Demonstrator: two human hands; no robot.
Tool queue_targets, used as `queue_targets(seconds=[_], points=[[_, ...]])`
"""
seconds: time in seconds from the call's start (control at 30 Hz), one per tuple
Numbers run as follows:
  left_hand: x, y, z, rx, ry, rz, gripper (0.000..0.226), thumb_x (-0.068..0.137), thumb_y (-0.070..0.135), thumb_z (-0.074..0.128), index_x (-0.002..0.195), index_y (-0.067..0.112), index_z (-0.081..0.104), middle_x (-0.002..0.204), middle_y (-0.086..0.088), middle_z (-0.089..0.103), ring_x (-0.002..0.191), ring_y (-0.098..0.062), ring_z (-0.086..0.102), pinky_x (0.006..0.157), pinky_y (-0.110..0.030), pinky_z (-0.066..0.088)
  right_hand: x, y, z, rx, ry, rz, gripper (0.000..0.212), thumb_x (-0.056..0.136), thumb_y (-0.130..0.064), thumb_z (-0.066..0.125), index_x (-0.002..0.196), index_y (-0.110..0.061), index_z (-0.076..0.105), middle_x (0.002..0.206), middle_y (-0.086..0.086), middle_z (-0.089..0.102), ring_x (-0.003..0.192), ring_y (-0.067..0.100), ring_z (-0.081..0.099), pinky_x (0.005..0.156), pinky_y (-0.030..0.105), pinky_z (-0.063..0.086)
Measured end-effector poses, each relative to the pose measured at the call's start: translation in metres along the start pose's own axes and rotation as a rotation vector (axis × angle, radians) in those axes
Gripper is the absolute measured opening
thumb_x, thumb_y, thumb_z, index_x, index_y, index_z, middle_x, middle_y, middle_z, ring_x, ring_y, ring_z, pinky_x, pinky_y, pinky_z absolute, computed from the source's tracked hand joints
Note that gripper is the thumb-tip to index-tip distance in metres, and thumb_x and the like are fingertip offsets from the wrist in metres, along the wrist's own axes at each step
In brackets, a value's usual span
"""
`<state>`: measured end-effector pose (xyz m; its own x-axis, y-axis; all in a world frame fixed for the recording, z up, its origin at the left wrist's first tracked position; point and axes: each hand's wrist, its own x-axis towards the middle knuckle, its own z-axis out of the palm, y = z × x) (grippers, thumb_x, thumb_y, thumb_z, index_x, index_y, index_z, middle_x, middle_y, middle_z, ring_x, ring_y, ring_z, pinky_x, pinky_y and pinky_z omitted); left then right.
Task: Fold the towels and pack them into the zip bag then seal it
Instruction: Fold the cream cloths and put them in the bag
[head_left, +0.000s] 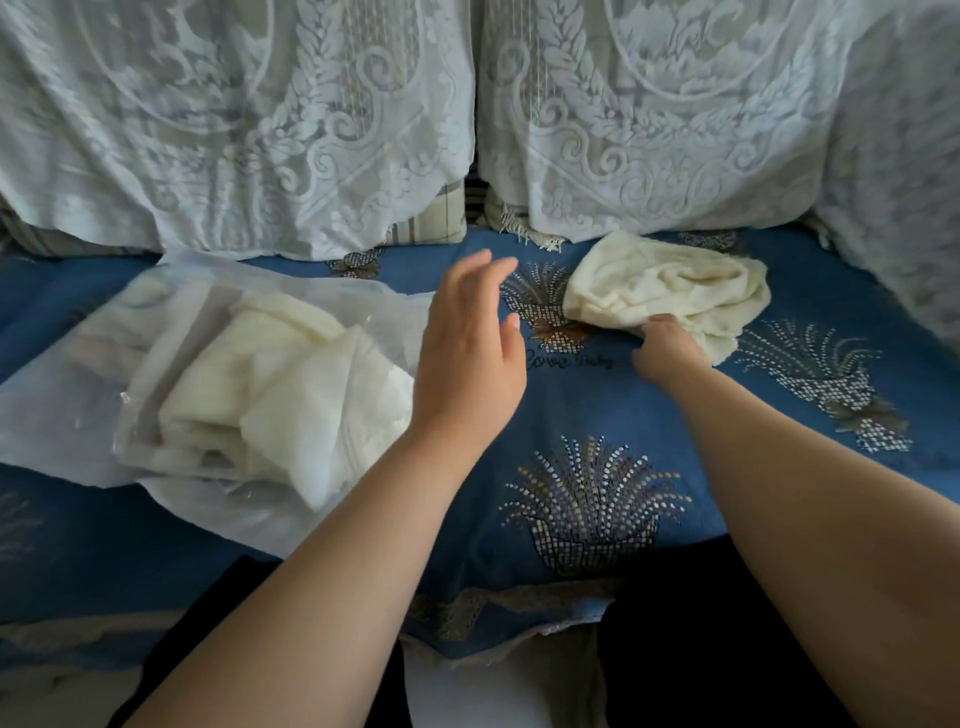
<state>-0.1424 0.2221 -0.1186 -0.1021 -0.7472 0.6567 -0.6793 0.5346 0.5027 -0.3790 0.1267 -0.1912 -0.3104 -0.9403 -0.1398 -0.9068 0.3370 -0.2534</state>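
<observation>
Head view: person is gathering the last loose towel for packing.
Zip bag (104, 395), lying left of the spread, empty left hand (470, 358), is holding folded towels (270, 395); right hand (667, 345) fingertips are pinching the crumpled towel (670, 291) edge, presumably to drag it closer for folding.

Pretty dim indoor shot, soft and cool overall, no hard shadows anywhere. Light seems to come from up top, maybe a window, since the lace covers (260, 130) are the brightest part and the bottom goes nearly black. The bag (78, 405) has a milky sheen with a few tiny glints along a crease, so what's inside looks hazy. The left hand (467, 364) has motion blur on the fingertips, and the right hand (667, 345) is a bit smeared too. Wide-angle bend shows at the edges, and the right edge goes soft and stretched. The blue cover (597, 415) pattern stays fairly crisp in the middle.
</observation>
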Motion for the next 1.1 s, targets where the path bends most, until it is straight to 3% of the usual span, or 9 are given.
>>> queue_targets(seconds=[0.13, 0.23, 0.3, 0.4, 0.53, 0.63, 0.77, 0.93, 1.1], points=[[0.001, 0.007, 0.011, -0.144, -0.173, -0.197, 0.043, 0.092, 0.009, 0.051, 0.134, 0.013, 0.044, 0.131, -0.003, 0.053, 0.123, -0.018, 0.048, 0.1, -0.029, 0.036, -0.02, -0.015, -0.04, 0.143, 0.201, -0.056, 0.022, 0.09, -0.014, 0.053, 0.103, -0.009, 0.069, 0.109, 0.012, 0.066, 0.098, 0.033, 0.061, 0.071, 0.031, 0.042], [-0.001, 0.009, 0.018, -0.197, -0.348, -0.283, 0.053, 0.092, 0.02, 0.057, 0.14, 0.02, 0.034, 0.133, 0.004, 0.052, 0.123, -0.013, 0.048, 0.101, -0.03, 0.038, -0.051, -0.022, -0.066, 0.228, 0.17, -0.227, 0.011, 0.084, -0.014, 0.063, 0.091, -0.014, 0.071, 0.09, 0.004, 0.068, 0.073, 0.01, 0.062, 0.069, 0.026, 0.041], [-0.005, 0.007, 0.022, -0.115, -0.514, -0.263, 0.07, 0.088, 0.028, 0.063, 0.146, 0.024, 0.024, 0.14, 0.0, 0.044, 0.127, -0.017, 0.044, 0.103, -0.032, 0.036, -0.08, -0.021, -0.075, 0.359, 0.005, -0.327, 0.014, 0.083, -0.014, 0.067, 0.097, -0.015, 0.066, 0.077, 0.0, 0.064, 0.054, 0.005, 0.056, 0.067, 0.028, 0.047], [-0.014, 0.002, 0.032, 0.021, -0.741, -0.2, 0.092, 0.075, 0.037, 0.074, 0.147, 0.036, 0.016, 0.144, -0.005, 0.034, 0.13, -0.026, 0.041, 0.106, -0.042, 0.037, -0.121, -0.019, -0.079, 0.419, -0.304, -0.479, 0.025, 0.087, -0.012, 0.064, 0.109, -0.019, 0.056, 0.07, -0.002, 0.062, 0.058, 0.013, 0.057, 0.068, 0.033, 0.051], [-0.015, 0.004, 0.035, 0.075, -0.902, -0.146, 0.036, 0.075, 0.039, 0.063, 0.111, 0.033, 0.064, 0.13, -0.001, 0.052, 0.112, -0.022, 0.055, 0.096, -0.04, 0.047, -0.144, -0.014, -0.073, 0.529, -0.656, -0.601, 0.019, 0.089, -0.006, 0.062, 0.106, -0.014, 0.062, 0.076, 0.007, 0.064, 0.064, 0.015, 0.058, 0.063, 0.027, 0.05], [-0.013, 0.007, 0.025, 0.14, -0.948, -0.117, 0.018, 0.074, 0.017, 0.051, 0.079, 0.014, 0.068, 0.087, -0.008, 0.068, 0.083, -0.027, 0.064, 0.07, -0.038, 0.052, -0.153, 0.001, -0.075, 0.234, -1.011, -0.583, 0.02, 0.089, -0.001, 0.059, 0.104, -0.013, 0.064, 0.081, 0.004, 0.066, 0.061, 0.007, 0.063, 0.065, 0.02, 0.052], [-0.01, 0.009, 0.01, -0.03, -0.688, -0.327, 0.014, 0.083, 0.009, 0.05, 0.087, 0.011, 0.064, 0.086, -0.009, 0.066, 0.083, -0.027, 0.061, 0.069, -0.039, 0.048, -0.152, 0.017, -0.069, -0.133, -1.109, -0.544, 0.017, 0.09, -0.008, 0.06, 0.097, -0.022, 0.068, 0.077, -0.005, 0.069, 0.058, 0.0, 0.065, 0.068, 0.019, 0.052], [0.002, 0.022, -0.006, -0.445, -0.195, -0.661, 0.026, 0.089, 0.01, 0.041, 0.074, 0.029, 0.052, 0.077, 0.001, 0.053, 0.079, -0.021, 0.05, 0.072, -0.036, 0.044, -0.16, 0.022, -0.061, 0.146, -1.135, -0.48, 0.015, 0.091, -0.006, 0.057, 0.083, -0.016, 0.064, 0.066, -0.005, 0.065, 0.054, 0.005, 0.062, 0.063, 0.02, 0.053], [0.004, 0.019, -0.009, -0.389, -0.179, -0.708, 0.018, 0.087, 0.016, 0.041, 0.086, 0.016, 0.06, 0.081, -0.007, 0.053, 0.074, -0.02, 0.047, 0.064, -0.031, 0.036, -0.146, 0.03, -0.035, 0.064, -0.372, -0.334, 0.038, 0.093, -0.049, 0.049, 0.074, -0.016, 0.056, 0.066, -0.001, 0.064, 0.066, 0.018, 0.061, 0.07, 0.032, 0.049]])
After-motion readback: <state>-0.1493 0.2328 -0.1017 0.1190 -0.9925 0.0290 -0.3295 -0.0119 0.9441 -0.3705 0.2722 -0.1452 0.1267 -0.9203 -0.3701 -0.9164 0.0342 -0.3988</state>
